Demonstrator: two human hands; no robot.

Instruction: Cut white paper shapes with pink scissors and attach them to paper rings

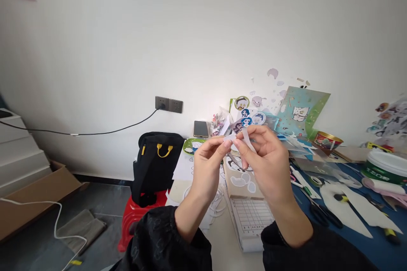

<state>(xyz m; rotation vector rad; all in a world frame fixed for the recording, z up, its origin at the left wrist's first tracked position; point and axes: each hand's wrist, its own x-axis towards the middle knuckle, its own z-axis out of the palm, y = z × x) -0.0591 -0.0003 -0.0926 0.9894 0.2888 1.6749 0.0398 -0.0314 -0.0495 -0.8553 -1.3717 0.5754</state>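
In the middle of the head view, both hands meet over the table. My left hand (206, 165) is closed, its thumb and forefinger pinching the edge of a small white paper strip (248, 140). My right hand (270, 159) pinches the same strip close to the left fingertips, and one length of it sticks up past the right fingers. Whether it is one piece or two layers I cannot make out. Below the hands lies a tan board (237, 191) with white-edged cut-out stickers (242, 181), beside a ruled notepad (252, 220). White paper offcuts (216, 207) lie by the left wrist.
A phone (201, 128) lies near the wall. Black scissors (321, 211), white paper sheets (337, 203) and a white-and-green tub (386, 165) are on the blue surface at right. A black backpack (159, 169) rests on a red stool (135, 216) at left.
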